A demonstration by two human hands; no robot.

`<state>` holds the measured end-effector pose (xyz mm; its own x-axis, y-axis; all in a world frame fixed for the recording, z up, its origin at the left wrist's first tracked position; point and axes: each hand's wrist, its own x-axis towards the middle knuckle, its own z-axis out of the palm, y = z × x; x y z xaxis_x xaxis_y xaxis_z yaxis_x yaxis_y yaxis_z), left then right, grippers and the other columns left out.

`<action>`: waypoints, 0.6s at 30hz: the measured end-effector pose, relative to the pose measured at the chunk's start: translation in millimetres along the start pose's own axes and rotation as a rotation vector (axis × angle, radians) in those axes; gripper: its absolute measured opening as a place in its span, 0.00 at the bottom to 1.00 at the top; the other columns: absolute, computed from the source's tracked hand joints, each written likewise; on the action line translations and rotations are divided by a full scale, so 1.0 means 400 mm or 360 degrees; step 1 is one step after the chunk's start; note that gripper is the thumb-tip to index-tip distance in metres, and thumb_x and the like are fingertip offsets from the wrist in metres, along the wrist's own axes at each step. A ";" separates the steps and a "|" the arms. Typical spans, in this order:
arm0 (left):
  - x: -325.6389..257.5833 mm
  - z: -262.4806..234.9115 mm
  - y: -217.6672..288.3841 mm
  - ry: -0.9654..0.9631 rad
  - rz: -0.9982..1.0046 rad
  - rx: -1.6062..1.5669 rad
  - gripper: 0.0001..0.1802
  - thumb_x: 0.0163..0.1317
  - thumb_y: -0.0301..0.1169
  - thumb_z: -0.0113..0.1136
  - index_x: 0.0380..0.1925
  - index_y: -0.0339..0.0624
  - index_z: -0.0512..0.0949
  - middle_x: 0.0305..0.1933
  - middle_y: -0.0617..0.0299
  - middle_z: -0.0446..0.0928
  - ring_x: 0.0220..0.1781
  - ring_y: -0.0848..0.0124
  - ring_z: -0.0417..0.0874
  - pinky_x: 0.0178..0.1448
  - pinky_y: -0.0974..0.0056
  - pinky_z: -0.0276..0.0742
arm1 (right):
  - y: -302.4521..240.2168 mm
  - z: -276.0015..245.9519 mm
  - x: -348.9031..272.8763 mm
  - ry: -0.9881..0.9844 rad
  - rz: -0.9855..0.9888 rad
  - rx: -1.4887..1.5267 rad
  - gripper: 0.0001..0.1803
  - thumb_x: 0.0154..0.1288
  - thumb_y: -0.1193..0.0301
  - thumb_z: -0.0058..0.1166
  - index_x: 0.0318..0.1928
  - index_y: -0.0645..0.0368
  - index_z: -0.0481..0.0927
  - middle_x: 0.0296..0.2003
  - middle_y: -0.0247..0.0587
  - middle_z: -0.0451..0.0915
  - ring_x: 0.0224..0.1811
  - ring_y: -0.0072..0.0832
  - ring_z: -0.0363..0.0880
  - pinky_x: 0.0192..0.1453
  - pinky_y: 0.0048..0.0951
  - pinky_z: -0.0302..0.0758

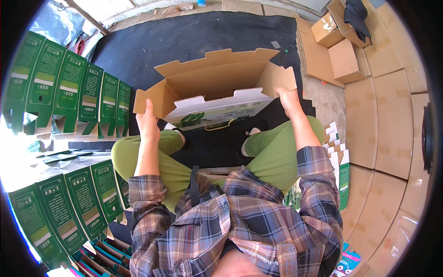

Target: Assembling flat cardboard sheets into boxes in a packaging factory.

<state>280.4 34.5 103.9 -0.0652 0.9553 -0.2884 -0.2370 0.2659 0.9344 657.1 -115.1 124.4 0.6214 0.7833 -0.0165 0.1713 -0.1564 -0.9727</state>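
Fingers of the left hand [146, 121] and right hand [287, 98] grip the half-folded cardboard box [217, 87] between them, flaps still up.

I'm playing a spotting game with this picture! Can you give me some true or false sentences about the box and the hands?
1. Both hands hold the open cardboard box. True: the left hand grips one end flap, the right hand the other.
2. The box is shut. False: its flaps stand open.
3. Green printed cartons stand in a row on the person's left. True.
4. The mat under the box is red. False: it is black.
5. Plain brown boxes lie to the right. True.
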 end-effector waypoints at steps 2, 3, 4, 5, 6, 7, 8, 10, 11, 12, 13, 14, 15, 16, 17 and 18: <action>0.014 -0.005 0.016 0.0033 0.0024 0.0036 0.22 0.68 0.36 0.56 0.58 0.38 0.69 0.53 0.57 0.75 0.48 0.69 0.79 0.49 0.64 0.78 | 0.035 -0.019 0.008 -0.0067 0.0260 -0.0060 0.29 0.56 0.79 0.49 0.61 0.63 0.67 0.53 0.41 0.75 0.55 0.29 0.74 0.59 0.31 0.70; 0.019 -0.018 0.028 0.0075 0.0056 0.0082 0.23 0.68 0.36 0.56 0.59 0.39 0.68 0.53 0.56 0.75 0.48 0.68 0.80 0.45 0.64 0.80 | 0.045 -0.016 0.005 -0.0050 0.0290 0.0002 0.24 0.57 0.78 0.50 0.57 0.63 0.69 0.49 0.39 0.76 0.51 0.30 0.76 0.55 0.33 0.72; 0.028 -0.029 0.034 0.0144 0.0220 0.0113 0.24 0.67 0.34 0.56 0.61 0.41 0.66 0.52 0.57 0.75 0.47 0.67 0.80 0.39 0.64 0.81 | 0.054 -0.018 0.004 -0.0030 0.0321 0.0064 0.20 0.58 0.76 0.52 0.54 0.63 0.72 0.46 0.38 0.78 0.48 0.30 0.77 0.51 0.34 0.74; 0.033 -0.045 0.041 0.0155 0.0322 0.0280 0.28 0.66 0.32 0.57 0.64 0.40 0.62 0.51 0.56 0.76 0.46 0.69 0.80 0.41 0.64 0.81 | 0.061 -0.024 0.007 -0.0041 0.0322 0.0065 0.20 0.58 0.76 0.52 0.54 0.63 0.72 0.46 0.38 0.78 0.48 0.30 0.77 0.51 0.34 0.74; 0.037 -0.048 0.052 0.0178 0.0573 0.0541 0.29 0.65 0.29 0.56 0.66 0.43 0.61 0.54 0.56 0.75 0.50 0.68 0.79 0.48 0.59 0.79 | 0.060 -0.027 0.006 -0.0094 0.0323 0.0084 0.21 0.59 0.75 0.53 0.54 0.62 0.72 0.46 0.38 0.78 0.47 0.29 0.78 0.50 0.34 0.75; 0.040 -0.046 0.058 0.0198 0.0823 0.0803 0.32 0.63 0.25 0.55 0.67 0.46 0.59 0.57 0.56 0.73 0.53 0.66 0.78 0.54 0.55 0.77 | 0.060 -0.028 0.004 -0.0145 0.0323 0.0101 0.21 0.59 0.74 0.54 0.54 0.62 0.72 0.46 0.38 0.78 0.47 0.29 0.78 0.49 0.34 0.75; 0.040 -0.044 0.062 0.0203 0.0819 0.0804 0.32 0.63 0.25 0.55 0.67 0.46 0.59 0.57 0.56 0.73 0.53 0.66 0.78 0.54 0.55 0.77 | 0.060 -0.030 -0.003 -0.0151 0.0326 0.0098 0.21 0.59 0.74 0.54 0.54 0.62 0.72 0.46 0.38 0.78 0.47 0.29 0.78 0.49 0.34 0.75; 0.008 0.007 0.103 0.0446 0.1283 0.2338 0.37 0.58 0.20 0.52 0.69 0.54 0.58 0.65 0.58 0.66 0.66 0.61 0.69 0.68 0.46 0.61 | 0.050 -0.031 -0.021 -0.0185 0.0380 0.0140 0.20 0.60 0.73 0.55 0.54 0.61 0.73 0.45 0.38 0.78 0.46 0.28 0.78 0.48 0.33 0.75; 0.007 0.019 0.098 0.0454 0.1271 0.2337 0.37 0.58 0.20 0.52 0.69 0.54 0.58 0.65 0.58 0.66 0.66 0.61 0.69 0.68 0.46 0.61 | 0.046 -0.029 -0.030 -0.0197 0.0380 0.0132 0.20 0.60 0.73 0.55 0.54 0.61 0.73 0.45 0.38 0.78 0.46 0.28 0.78 0.48 0.33 0.75; 0.011 0.035 0.092 0.0377 0.1363 0.2357 0.38 0.57 0.19 0.50 0.69 0.56 0.58 0.68 0.60 0.63 0.69 0.59 0.63 0.71 0.45 0.55 | 0.041 -0.030 -0.038 -0.0216 0.0374 0.0126 0.20 0.60 0.73 0.55 0.54 0.60 0.73 0.46 0.38 0.78 0.46 0.28 0.78 0.48 0.33 0.75; 0.015 0.049 0.087 0.0299 0.1453 0.2374 0.39 0.56 0.18 0.49 0.69 0.59 0.58 0.71 0.61 0.59 0.73 0.57 0.57 0.73 0.43 0.48 | 0.037 -0.032 -0.045 -0.0235 0.0369 0.0120 0.20 0.60 0.73 0.55 0.54 0.60 0.73 0.46 0.38 0.78 0.46 0.28 0.78 0.49 0.34 0.75; 0.017 0.059 0.087 0.0192 0.1538 0.2376 0.38 0.57 0.20 0.53 0.69 0.58 0.59 0.71 0.61 0.59 0.74 0.57 0.56 0.73 0.43 0.49 | 0.032 -0.034 -0.052 -0.0246 0.0369 0.0108 0.20 0.60 0.73 0.55 0.54 0.60 0.73 0.46 0.38 0.78 0.46 0.28 0.78 0.49 0.34 0.75; 0.012 0.078 0.091 0.0186 0.1528 0.2367 0.38 0.57 0.20 0.53 0.69 0.58 0.59 0.71 0.61 0.59 0.74 0.57 0.56 0.73 0.43 0.49 | 0.029 -0.042 -0.060 -0.0254 0.0367 0.0120 0.21 0.60 0.73 0.55 0.54 0.60 0.73 0.46 0.37 0.78 0.46 0.28 0.78 0.49 0.34 0.75; 0.003 0.098 0.099 -0.0082 0.1622 0.2239 0.40 0.54 0.21 0.57 0.68 0.57 0.60 0.71 0.61 0.60 0.74 0.58 0.56 0.74 0.44 0.49 | 0.029 -0.047 -0.066 -0.0261 0.0369 0.0137 0.21 0.60 0.73 0.56 0.55 0.59 0.72 0.46 0.37 0.78 0.47 0.28 0.78 0.49 0.34 0.75; -0.008 0.116 0.104 -0.0348 0.1707 0.2100 0.42 0.51 0.21 0.60 0.68 0.56 0.60 0.70 0.61 0.61 0.74 0.59 0.57 0.74 0.44 0.49 | 0.036 -0.055 -0.067 -0.0257 0.0377 0.0130 0.21 0.60 0.73 0.56 0.55 0.59 0.72 0.46 0.37 0.78 0.47 0.28 0.78 0.49 0.34 0.75; -0.020 0.128 0.106 -0.0360 0.1797 0.2081 0.33 0.51 0.23 0.63 0.60 0.54 0.71 0.60 0.61 0.71 0.66 0.59 0.67 0.69 0.48 0.59 | 0.041 -0.059 -0.068 -0.0261 0.0404 0.0139 0.22 0.60 0.73 0.56 0.55 0.59 0.72 0.47 0.37 0.78 0.47 0.28 0.78 0.49 0.34 0.75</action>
<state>320.4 44.6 156.8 0.5197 0.6965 0.4948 0.7060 -0.6762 0.2104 661.2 -153.2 114.5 0.5031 0.8135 -0.2916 -0.0445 -0.3126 -0.9489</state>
